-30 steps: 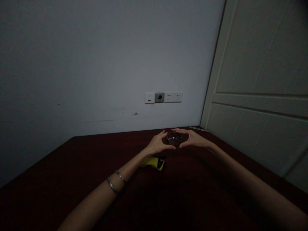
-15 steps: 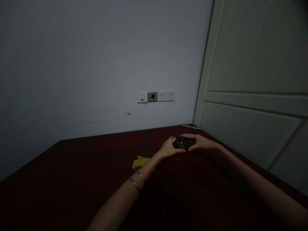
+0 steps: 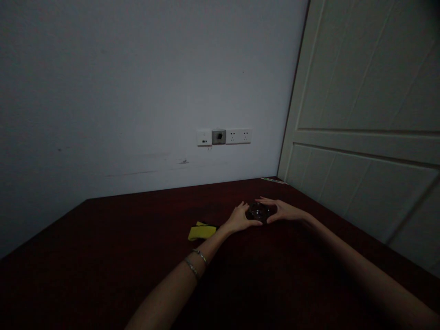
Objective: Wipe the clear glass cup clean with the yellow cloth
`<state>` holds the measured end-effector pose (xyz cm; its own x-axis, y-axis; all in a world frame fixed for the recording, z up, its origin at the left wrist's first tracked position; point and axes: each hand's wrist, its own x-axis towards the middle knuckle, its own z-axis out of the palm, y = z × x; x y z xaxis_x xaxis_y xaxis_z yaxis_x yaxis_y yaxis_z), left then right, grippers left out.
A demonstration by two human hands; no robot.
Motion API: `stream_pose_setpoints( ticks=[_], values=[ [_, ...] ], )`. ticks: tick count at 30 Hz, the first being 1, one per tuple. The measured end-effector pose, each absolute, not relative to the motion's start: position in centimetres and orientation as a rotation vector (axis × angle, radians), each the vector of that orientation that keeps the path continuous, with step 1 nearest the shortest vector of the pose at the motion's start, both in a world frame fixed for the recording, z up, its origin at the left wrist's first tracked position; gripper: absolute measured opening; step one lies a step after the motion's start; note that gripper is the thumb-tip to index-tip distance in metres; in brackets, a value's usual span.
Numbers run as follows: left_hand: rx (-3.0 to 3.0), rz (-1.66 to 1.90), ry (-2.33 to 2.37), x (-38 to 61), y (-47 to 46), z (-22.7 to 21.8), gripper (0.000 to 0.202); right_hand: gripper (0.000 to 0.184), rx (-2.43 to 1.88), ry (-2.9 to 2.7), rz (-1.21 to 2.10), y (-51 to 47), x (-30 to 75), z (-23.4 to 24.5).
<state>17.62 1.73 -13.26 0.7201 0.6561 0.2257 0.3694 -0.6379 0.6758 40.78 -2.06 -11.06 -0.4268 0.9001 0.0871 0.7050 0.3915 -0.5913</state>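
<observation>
A small, round, see-through glass vessel (image 3: pixel 258 212) is on the dark red table, between my two hands. Its exact kind is hard to make out in the dim light. My left hand (image 3: pixel 240 218) curves round its left side, thumb in front and fingers behind. From the right, my right hand (image 3: pixel 280 211) cups it in the same way, with a dark gap showing inside the curve of thumb and fingers. A folded yellow cloth strip (image 3: pixel 202 232) with a dark edge lies beside my left forearm, partly behind it.
The dark red tabletop (image 3: pixel 137 229) runs back to a pale wall (image 3: pixel 137 91) with sockets (image 3: pixel 238 136) and a grey outlet plate (image 3: pixel 218 137). A white panelled door (image 3: pixel 360 110) borders the right side. A thin printed strip (image 3: pixel 274 180) lies at the back corner.
Both hands and the glass vessel have come slightly nearer and lower in the view. More of the yellow strip shows beside my left forearm.
</observation>
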Motion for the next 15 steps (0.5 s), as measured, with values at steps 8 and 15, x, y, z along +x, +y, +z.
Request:
stream_pose_setpoints(
  ticks=[8,15],
  values=[
    [2.336,0.583,0.794,17.4,1.8,-14.0,0.084,0.087,-1.403,-2.274,0.701,-2.0,40.6,-11.9],
    [2.334,0.560,0.792,17.2,1.7,-14.2,0.082,0.088,-1.392,-2.288,0.704,-2.1,40.7,-12.4]
  ],
)
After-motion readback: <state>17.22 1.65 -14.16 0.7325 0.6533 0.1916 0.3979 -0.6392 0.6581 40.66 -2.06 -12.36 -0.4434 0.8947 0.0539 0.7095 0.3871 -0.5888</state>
